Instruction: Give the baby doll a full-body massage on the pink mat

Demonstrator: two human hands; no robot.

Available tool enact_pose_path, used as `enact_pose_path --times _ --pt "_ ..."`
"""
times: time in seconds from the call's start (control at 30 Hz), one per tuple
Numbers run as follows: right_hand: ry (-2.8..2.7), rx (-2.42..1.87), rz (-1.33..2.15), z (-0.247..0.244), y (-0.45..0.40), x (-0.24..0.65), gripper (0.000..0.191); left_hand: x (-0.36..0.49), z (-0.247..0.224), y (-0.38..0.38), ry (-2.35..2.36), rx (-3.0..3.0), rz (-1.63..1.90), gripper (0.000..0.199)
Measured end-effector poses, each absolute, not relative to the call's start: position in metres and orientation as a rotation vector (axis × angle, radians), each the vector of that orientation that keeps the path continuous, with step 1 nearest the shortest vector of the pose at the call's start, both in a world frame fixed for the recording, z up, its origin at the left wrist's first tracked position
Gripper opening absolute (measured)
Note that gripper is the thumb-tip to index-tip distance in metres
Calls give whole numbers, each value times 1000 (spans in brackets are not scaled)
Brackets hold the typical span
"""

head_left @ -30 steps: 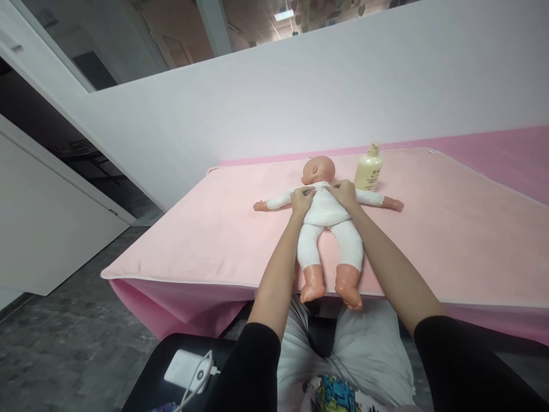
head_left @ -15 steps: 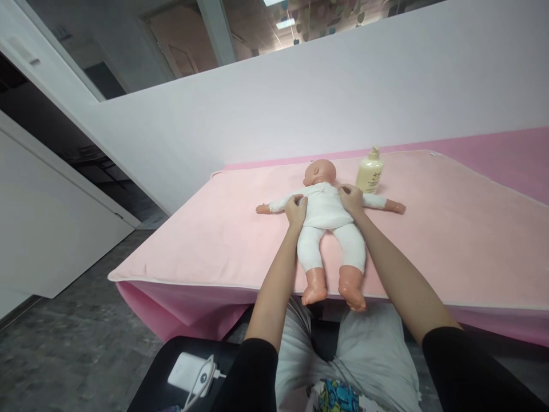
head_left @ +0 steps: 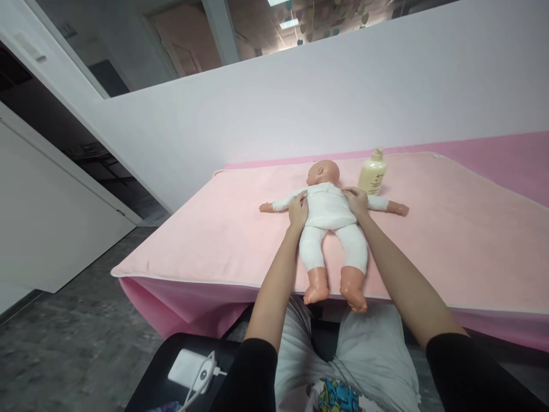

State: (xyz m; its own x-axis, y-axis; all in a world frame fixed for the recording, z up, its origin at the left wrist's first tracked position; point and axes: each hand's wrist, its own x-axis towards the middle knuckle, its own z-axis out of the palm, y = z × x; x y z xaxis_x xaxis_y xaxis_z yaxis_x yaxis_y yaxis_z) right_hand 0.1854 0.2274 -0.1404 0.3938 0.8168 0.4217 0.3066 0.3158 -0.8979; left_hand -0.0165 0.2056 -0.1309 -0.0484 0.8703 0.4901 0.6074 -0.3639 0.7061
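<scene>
Head view, doll (head_left: 329, 213) at the table's near edge (head_left: 184, 279), left hand (head_left: 298, 210), right hand (head_left: 357, 200) apart against its sides, grip I couldn't tell

We wore black sleeves (head_left: 247, 380) with loose, creased, pale grey trousers (head_left: 372, 357) and a bright blue-and-yellow print (head_left: 338, 395).

A pale-pink, cloth-covered table (head_left: 206, 240) bears a white-bodied baby doll (head_left: 328, 209) between left hand (head_left: 298, 212) and right hand (head_left: 357, 201), a pale-yellow pump bottle (head_left: 372, 175) just beyond the latter.
</scene>
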Motion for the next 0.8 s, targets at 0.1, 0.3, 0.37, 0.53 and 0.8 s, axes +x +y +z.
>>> enact_pose_path --times 0.1,0.3,0.37,0.53,0.8 --pt "-1160 -1216 523 -142 225 188 18 -20 -126 204 1635 2202 1148 42" --pt "-1152 -1224 565 -140 224 187 15 -23 -118 198 1639 2359 968 42" --pt "-1155 -1228 561 -140 225 186 15 -23 -117 196 1631 2349 977 42" --pt "-1165 -1208 562 -143 229 188 16 -23 -114 195 1591 2424 952 48" --pt "-1144 -1174 547 -146 231 188 14 -21 -117 197 1570 2383 1018 41"
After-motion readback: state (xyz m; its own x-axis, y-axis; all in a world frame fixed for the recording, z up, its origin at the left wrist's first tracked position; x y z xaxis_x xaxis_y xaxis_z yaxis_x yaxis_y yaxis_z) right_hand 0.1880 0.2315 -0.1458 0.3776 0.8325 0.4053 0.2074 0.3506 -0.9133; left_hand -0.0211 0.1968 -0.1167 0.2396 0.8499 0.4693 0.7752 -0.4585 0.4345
